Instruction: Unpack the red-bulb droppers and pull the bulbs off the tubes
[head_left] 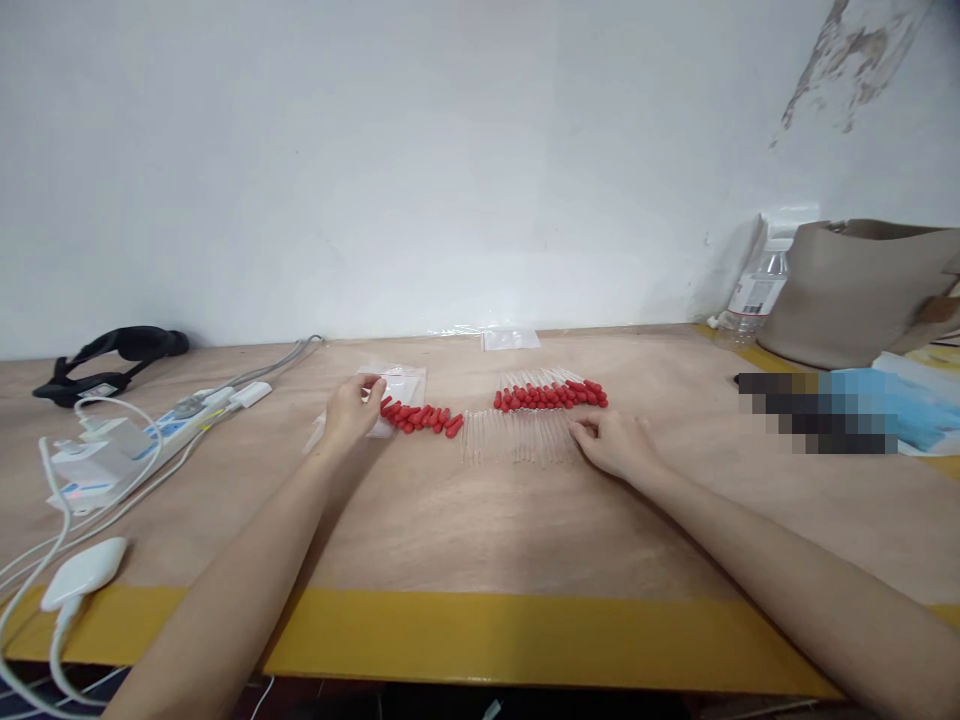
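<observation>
My left hand (352,408) is at the left end of a loose row of red rubber bulbs (424,417), its thumb and fingers curled together over a clear plastic bag (405,385). Whether a bulb is between those fingertips cannot be made out. Thin clear glass dropper tubes (517,438) lie side by side in the middle. At their right end rests my right hand (616,442), fingers bent and pressed together by the last tube; what they pinch is too small to tell. Behind the tubes, several droppers with red bulbs fitted (551,393) lie in a row.
On the left are a power strip (187,425) with chargers and white cables, and a black headset (112,365). A small bag (511,340) lies by the wall. To the right stand a plastic bottle (756,290), a beige bag (847,290) and blue material (922,405).
</observation>
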